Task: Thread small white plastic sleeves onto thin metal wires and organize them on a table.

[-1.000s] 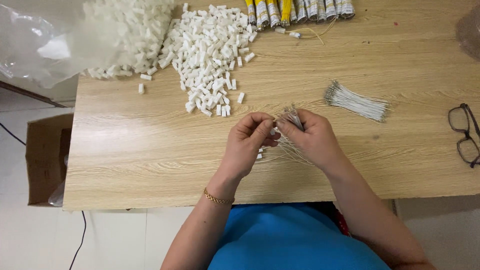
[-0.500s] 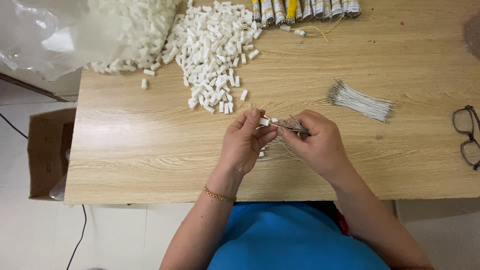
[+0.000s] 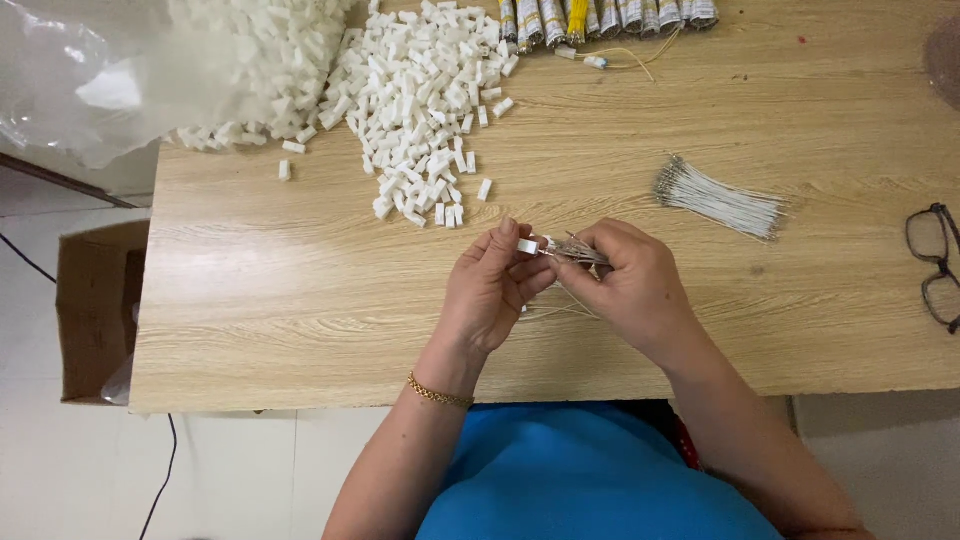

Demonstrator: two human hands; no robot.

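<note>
My left hand (image 3: 492, 290) pinches a small white plastic connector (image 3: 528, 247) between thumb and fingertips above the wooden table (image 3: 300, 300). My right hand (image 3: 630, 285) grips a thin bunch of white wires (image 3: 578, 252) with metal tips, and the tips point at the connector. Both hands meet over the table's middle, close to its near edge. A few loose wire ends trail out under my hands.
A big heap of white connectors (image 3: 420, 90) spills from a clear plastic bag (image 3: 90, 70) at the back left. A bundle of white wires (image 3: 720, 200) lies to the right, glasses (image 3: 935, 265) at the right edge. Rolled bundles (image 3: 600, 15) line the far edge. A cardboard box (image 3: 95, 310) stands on the floor.
My hands have drawn slightly apart. The connector now shows between my left fingertips, with the wire tips in my right hand brought up to it.
</note>
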